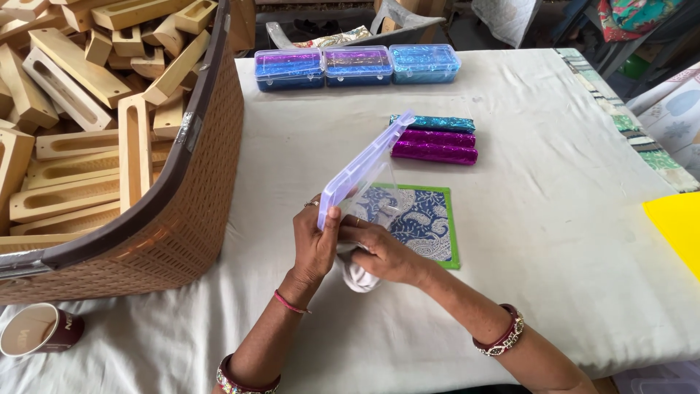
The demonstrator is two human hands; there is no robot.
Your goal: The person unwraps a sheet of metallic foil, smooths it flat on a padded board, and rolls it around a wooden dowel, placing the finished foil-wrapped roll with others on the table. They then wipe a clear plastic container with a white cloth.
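Note:
My left hand [315, 244] grips the near end of a clear plastic box [362, 166] with a lilac rim, holding it tilted up on edge above the table. My right hand [383, 252] is just beside it, closed on a white cloth [357, 277] that is bunched under the palm and pressed to the box's near end. Below the box lies a blue patterned fabric square with a green border [426, 222].
Three glittery rolls, teal, purple and magenta [435, 140], lie farther back. Three filled clear boxes [357, 66] stand in a row at the far edge. A brown woven basket [182, 211] of wooden blocks sits left. A paper cup [36, 330] stands near left; yellow sheet [678, 226] right.

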